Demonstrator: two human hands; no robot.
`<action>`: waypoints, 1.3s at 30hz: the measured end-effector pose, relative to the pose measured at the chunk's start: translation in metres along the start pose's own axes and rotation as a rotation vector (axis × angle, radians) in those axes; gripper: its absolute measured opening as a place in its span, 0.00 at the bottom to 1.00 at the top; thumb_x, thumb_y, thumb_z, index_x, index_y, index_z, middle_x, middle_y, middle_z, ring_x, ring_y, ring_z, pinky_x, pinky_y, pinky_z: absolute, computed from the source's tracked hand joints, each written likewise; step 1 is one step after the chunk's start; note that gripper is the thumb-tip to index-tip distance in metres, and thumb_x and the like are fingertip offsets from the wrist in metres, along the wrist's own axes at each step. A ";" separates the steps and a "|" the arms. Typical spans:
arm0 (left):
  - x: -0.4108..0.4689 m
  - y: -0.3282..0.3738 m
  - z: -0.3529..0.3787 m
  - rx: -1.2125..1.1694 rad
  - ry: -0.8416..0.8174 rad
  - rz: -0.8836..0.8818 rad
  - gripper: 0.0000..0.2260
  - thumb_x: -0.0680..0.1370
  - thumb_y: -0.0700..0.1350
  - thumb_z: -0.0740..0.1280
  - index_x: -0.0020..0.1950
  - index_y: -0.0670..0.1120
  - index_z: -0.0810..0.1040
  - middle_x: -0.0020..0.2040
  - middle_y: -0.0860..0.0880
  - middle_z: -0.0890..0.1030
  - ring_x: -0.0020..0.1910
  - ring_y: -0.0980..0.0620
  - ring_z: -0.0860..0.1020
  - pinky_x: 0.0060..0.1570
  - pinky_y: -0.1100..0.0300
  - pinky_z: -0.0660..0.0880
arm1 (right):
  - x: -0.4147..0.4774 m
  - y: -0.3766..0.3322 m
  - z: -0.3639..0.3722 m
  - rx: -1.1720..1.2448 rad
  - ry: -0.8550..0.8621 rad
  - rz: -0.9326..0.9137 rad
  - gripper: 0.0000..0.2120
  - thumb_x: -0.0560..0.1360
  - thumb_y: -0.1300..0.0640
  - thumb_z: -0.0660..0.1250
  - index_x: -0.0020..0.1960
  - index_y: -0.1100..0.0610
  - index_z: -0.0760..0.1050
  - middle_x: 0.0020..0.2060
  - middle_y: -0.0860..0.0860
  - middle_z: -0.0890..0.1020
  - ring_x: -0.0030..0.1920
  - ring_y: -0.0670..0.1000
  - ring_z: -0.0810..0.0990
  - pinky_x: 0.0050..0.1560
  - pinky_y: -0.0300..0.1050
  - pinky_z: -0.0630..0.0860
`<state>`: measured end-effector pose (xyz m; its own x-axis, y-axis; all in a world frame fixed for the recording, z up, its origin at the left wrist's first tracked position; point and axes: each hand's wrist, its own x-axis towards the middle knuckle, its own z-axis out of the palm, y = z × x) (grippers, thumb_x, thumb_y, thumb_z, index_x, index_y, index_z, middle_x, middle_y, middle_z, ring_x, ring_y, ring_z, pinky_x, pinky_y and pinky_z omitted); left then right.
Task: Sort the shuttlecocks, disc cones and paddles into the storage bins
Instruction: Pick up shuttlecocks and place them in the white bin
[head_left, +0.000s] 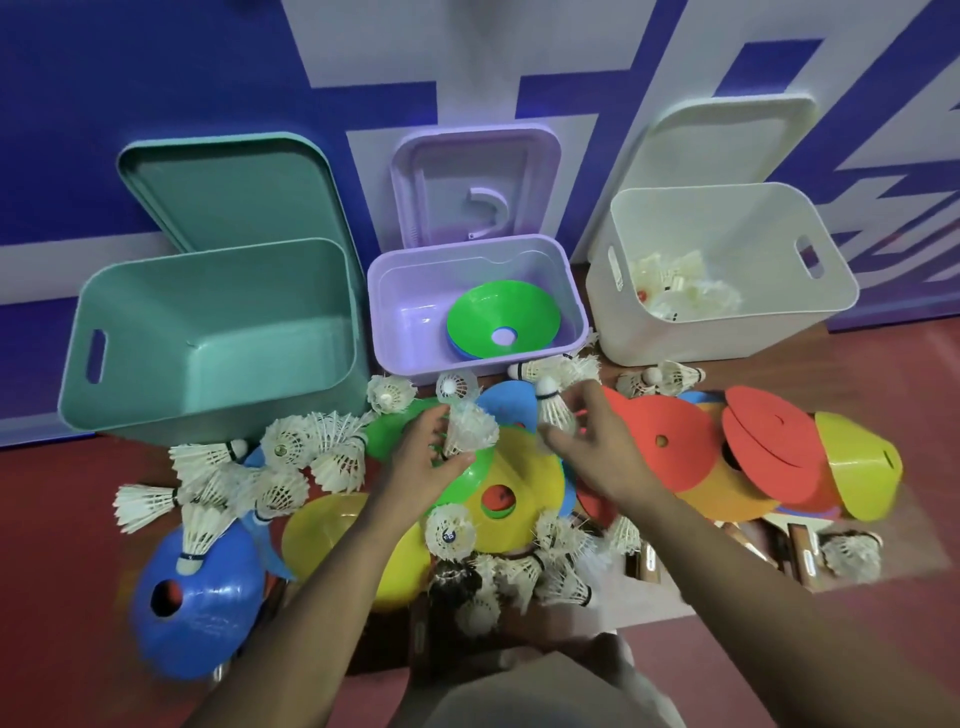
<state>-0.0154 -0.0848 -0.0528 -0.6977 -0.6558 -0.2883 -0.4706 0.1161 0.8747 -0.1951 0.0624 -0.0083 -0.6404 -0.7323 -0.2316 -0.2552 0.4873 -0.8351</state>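
The left hand (428, 460) is gripping a shuttlecock (470, 431), fingers curled round its feathers, above a yellow disc cone (535, 475) on the floor (57, 530). The right hand (597, 447) is pinching a second shuttlecock (553, 410) just before the purple bin (410, 358).

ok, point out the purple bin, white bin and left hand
purple bin (400, 312): head view, left inner wall.
white bin (649, 332): head view, front outer wall.
left hand (421, 457): head view, back of hand.
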 end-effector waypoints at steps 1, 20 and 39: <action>-0.001 0.003 0.002 0.006 -0.005 0.008 0.27 0.72 0.45 0.75 0.69 0.53 0.70 0.58 0.53 0.78 0.52 0.63 0.75 0.51 0.66 0.72 | 0.003 -0.007 -0.003 0.027 -0.029 -0.056 0.12 0.73 0.56 0.72 0.54 0.51 0.72 0.45 0.51 0.77 0.43 0.49 0.77 0.43 0.45 0.75; -0.072 0.017 0.058 -0.275 0.049 -0.183 0.22 0.72 0.41 0.75 0.58 0.62 0.73 0.53 0.61 0.83 0.56 0.62 0.80 0.56 0.61 0.75 | -0.043 0.050 -0.032 -0.321 -0.215 -0.259 0.20 0.76 0.42 0.65 0.61 0.54 0.72 0.53 0.52 0.74 0.53 0.50 0.75 0.54 0.46 0.72; -0.095 0.036 0.088 -0.241 0.189 -0.211 0.21 0.74 0.40 0.73 0.59 0.61 0.71 0.52 0.58 0.80 0.49 0.70 0.78 0.48 0.68 0.75 | -0.041 0.080 -0.067 -0.084 -0.036 -0.294 0.02 0.78 0.59 0.68 0.50 0.57 0.79 0.44 0.49 0.76 0.47 0.50 0.75 0.48 0.42 0.69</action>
<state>-0.0136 0.0470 -0.0285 -0.4760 -0.7754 -0.4150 -0.4373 -0.2007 0.8766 -0.2376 0.1630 -0.0322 -0.5050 -0.8631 -0.0049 -0.4854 0.2887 -0.8253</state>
